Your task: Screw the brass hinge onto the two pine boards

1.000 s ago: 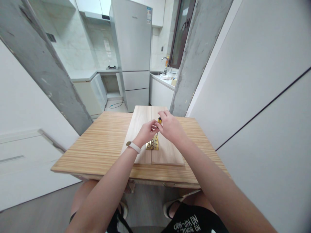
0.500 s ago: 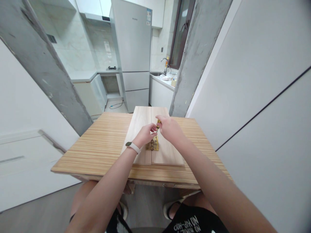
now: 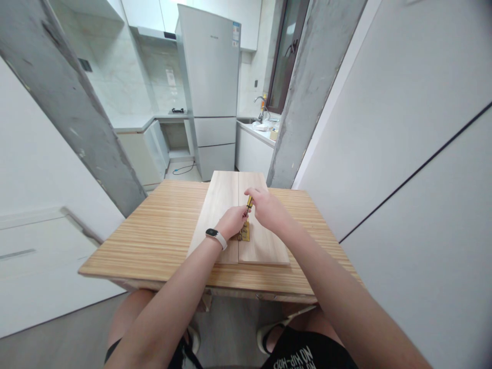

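Two pale wooden boards (image 3: pixel 221 197) lie side by side on a striped wooden table (image 3: pixel 161 230). A brass hinge (image 3: pixel 245 236) sits across their seam. My right hand (image 3: pixel 267 210) is closed round a screwdriver with a yellow and black handle (image 3: pixel 249 202), held upright over the hinge. My left hand (image 3: pixel 232 221) rests on the left board beside the hinge, fingers pinched at the screwdriver's shaft. A dark band with a white strap is on my left wrist (image 3: pixel 215 237).
A grey concrete pillar (image 3: pixel 307 87) rises just behind the table's far right corner, another pillar (image 3: pixel 73 113) at the left. White wall panels (image 3: pixel 403 128) run along the right. Beyond are a fridge (image 3: pixel 211 87) and a kitchen counter with a tap (image 3: pixel 261 105). My knees show under the table edge.
Both hands have dropped a little lower toward the hinge, and my left hand has closed in over it. The view has tilted slightly down.
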The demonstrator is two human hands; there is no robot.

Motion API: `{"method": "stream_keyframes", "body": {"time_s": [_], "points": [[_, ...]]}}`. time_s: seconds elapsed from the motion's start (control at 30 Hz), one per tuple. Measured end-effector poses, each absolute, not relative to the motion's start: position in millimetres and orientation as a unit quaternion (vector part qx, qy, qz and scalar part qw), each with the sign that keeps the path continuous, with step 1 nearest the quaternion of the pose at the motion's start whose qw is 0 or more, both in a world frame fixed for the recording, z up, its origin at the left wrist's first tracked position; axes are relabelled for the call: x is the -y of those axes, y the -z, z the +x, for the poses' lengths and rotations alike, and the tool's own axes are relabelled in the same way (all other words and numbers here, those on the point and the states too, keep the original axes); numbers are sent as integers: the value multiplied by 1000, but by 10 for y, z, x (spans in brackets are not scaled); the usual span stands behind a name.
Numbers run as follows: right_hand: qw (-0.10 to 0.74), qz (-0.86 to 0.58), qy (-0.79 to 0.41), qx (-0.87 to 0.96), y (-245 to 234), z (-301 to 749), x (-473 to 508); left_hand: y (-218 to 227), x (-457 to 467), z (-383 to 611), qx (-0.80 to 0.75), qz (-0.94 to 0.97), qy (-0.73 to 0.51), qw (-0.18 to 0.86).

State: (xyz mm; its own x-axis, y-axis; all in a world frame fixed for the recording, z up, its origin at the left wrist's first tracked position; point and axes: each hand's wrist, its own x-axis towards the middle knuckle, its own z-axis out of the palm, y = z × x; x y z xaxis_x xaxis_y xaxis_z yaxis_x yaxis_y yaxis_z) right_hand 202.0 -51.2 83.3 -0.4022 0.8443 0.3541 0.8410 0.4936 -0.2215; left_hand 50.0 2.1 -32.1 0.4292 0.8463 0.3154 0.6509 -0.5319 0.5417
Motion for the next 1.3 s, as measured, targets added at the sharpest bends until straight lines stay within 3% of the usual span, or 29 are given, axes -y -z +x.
{"method": "stream_keyframes", "body": {"time_s": [0.17,0.47,0.97,1.3], "points": [[238,-478,-16,846,-917,2041,580,328,-8,487,-444,828,-293,177],[361,-478,-26,801,-1094,2308,763,381,-45,394,-390,821,-334,249],[468,-535,-54,701,-682,2645,1044,342,-112,494,-366,876,-239,205],[506,-563,-51,651,-493,2758,1311,272,-103,208,-433,796,-358,226]]}}
